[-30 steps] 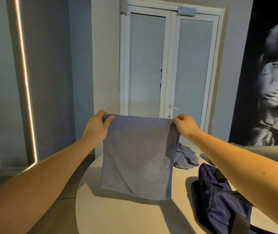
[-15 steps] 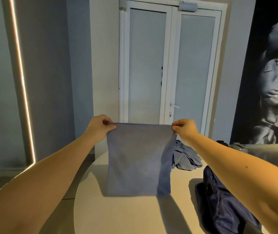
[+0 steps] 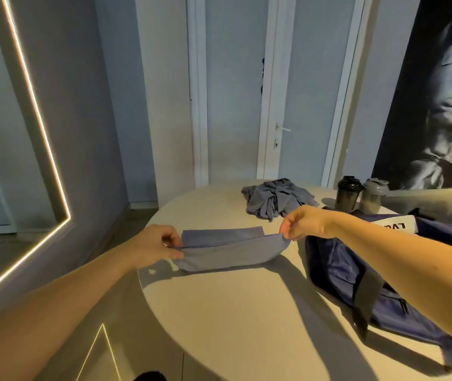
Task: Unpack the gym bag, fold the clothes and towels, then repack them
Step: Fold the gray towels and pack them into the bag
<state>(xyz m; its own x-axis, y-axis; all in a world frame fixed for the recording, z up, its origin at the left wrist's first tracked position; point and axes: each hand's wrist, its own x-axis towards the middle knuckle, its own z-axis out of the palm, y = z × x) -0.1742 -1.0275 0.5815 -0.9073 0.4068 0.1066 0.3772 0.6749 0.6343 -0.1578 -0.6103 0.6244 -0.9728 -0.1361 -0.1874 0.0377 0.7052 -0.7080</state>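
Observation:
A blue-grey towel (image 3: 227,250) lies folded over on the round white table (image 3: 247,320), its upper edge held just above the surface. My left hand (image 3: 157,247) pinches its left corner and my right hand (image 3: 306,222) pinches its right corner. To the right sits the navy gym bag (image 3: 362,279), partly under my right forearm. A crumpled grey-blue garment (image 3: 275,199) rests at the table's far side.
Two shaker bottles, one dark (image 3: 348,192) and one grey (image 3: 373,195), stand behind the bag. A white double door (image 3: 271,92) is beyond the table. An LED strip (image 3: 41,127) lines the left wall. The table's left edge drops to the floor.
Both hands lowered the towel from hanging upright in the air down onto the table, where it folded over. The camera tilted down, bringing the bottles and more of the bag into view.

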